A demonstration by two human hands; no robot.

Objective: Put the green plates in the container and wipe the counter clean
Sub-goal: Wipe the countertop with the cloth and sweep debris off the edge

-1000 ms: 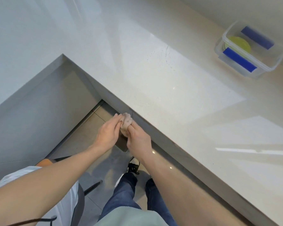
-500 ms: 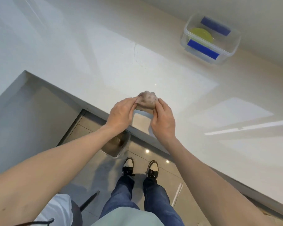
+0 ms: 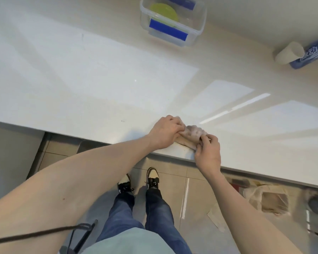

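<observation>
Both grips, left hand and right hand, clamped on rag, now brought up from floor side onto table edge. Plates already in container. Wiping likely next.

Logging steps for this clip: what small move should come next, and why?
Probably sweep the crumpled speckled cloth, pinched by left hand and right hand, across the pale glossy counter; the green plates already sit in the clear plastic container.
</observation>
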